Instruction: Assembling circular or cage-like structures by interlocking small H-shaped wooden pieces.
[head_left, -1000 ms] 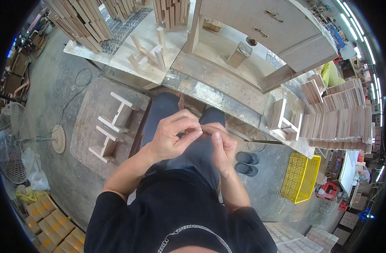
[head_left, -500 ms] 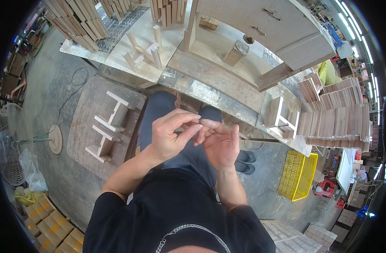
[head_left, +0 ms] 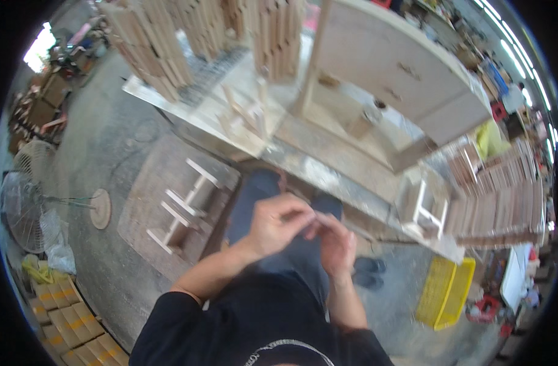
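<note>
My left hand (head_left: 280, 224) and my right hand (head_left: 338, 249) meet at the fingertips above my lap. The left thumb and forefinger are closed in a pinch against the right forefinger. Whether some tiny thing sits in that pinch I cannot make out; motion blurs it. My right hand is half turned up, its thumb apart and its forefinger stretched toward the left hand. Just beyond them runs the edge of a worn workbench (head_left: 315, 168). Light wooden frame pieces (head_left: 178, 213) lie on a low board (head_left: 142, 229) to the left.
A large wooden cabinet (head_left: 401, 61) stands on the bench, with stacked slats (head_left: 148, 52) at far left and stacked panels (head_left: 498, 213) at right. A small wooden frame (head_left: 425, 210) sits at the bench's right end. A yellow crate (head_left: 446, 293), dark shoes (head_left: 369, 272) and a fan (head_left: 38, 189) are on the floor.
The view has swung, so the scene sits further right and lower. My hands stay joined at the fingertips, and the right palm has turned inward.
</note>
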The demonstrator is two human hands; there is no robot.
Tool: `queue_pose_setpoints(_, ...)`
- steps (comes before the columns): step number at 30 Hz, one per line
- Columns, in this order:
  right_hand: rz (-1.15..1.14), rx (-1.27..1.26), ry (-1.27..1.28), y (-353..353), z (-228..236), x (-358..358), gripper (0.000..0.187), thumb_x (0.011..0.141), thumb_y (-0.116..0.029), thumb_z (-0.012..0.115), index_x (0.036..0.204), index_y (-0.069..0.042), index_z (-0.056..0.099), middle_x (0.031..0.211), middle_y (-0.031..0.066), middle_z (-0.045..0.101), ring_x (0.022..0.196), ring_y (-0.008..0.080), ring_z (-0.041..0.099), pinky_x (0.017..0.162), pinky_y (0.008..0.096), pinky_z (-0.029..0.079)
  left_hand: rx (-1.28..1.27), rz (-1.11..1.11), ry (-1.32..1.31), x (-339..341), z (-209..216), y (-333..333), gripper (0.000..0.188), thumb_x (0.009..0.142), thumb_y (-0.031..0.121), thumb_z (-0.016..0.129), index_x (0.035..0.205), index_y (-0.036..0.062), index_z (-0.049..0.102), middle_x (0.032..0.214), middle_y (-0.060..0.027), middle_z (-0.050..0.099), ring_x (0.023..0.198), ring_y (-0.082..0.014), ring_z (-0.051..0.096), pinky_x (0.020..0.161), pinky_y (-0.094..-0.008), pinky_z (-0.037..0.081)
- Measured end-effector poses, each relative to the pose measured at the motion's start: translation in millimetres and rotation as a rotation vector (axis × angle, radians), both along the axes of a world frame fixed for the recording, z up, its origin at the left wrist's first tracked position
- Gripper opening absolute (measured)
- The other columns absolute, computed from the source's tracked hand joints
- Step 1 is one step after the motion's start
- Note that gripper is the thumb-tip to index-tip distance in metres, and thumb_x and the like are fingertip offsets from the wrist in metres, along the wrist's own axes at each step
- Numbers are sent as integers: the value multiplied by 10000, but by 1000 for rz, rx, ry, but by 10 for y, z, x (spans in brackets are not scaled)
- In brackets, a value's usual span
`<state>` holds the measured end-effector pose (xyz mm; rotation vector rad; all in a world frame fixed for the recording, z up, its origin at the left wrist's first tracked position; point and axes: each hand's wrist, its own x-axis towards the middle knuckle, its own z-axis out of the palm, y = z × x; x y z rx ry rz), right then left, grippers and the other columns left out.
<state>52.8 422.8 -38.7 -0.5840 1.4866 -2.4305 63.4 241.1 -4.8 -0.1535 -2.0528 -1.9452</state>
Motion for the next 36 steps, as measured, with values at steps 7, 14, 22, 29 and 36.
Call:
queue_pose_setpoints(7, -111, 68, 95, 71, 28, 33, 671, 1103, -509, 389, 1234, 73, 696, 1057, 184, 662, 921, 261, 638, 834, 396, 522, 77, -248, -161, -47, -61, -27, 49, 955, 24, 722, 990, -4, 700, 916, -53, 706, 819, -93, 678, 718, -257, 546)
queue_pose_setpoints(14, -115, 269, 197, -59, 136, -4, 428, 1115, -268, 462, 1241, 70, 693, 1065, 157, 690, 899, 207, 657, 822, 331, 526, -281, -63, 41, -45, 68, -147, 47, 898, -9, 728, 928, 8, 697, 887, -90, 696, 769, -180, 715, 671, -276, 563)
queue_pose_setpoints(22, -300, 345, 194, 173, 64, 87, 341, 1109, -159, 472, 1192, 87, 694, 1070, 156, 706, 882, 190, 662, 801, 312, 540, -238, -228, -11, -183, 15, 166, 75, 898, -39, 697, 924, 7, 643, 846, -98, 662, 728, -207, 701, 627, -304, 541)
queue_pose_setpoints(29, -336, 348, 178, 164, 140, 51, 330, 1107, -162, 479, 1179, 73, 698, 1049, 145, 701, 891, 190, 661, 801, 320, 538, -317, -149, 76, -123, -24, 286, 80, 906, -27, 691, 915, 10, 621, 854, -95, 648, 710, -186, 663, 633, -305, 529)
queue_pose_setpoints(36, -485, 458, 155, 223, -1, 65, 490, 1128, -355, 419, 1137, 29, 723, 1002, 116, 704, 844, 201, 675, 854, 386, 546, -197, -19, 88, -94, -79, 256, 24, 978, 42, 670, 992, 24, 670, 1011, -113, 714, 876, -207, 728, 722, -328, 581)
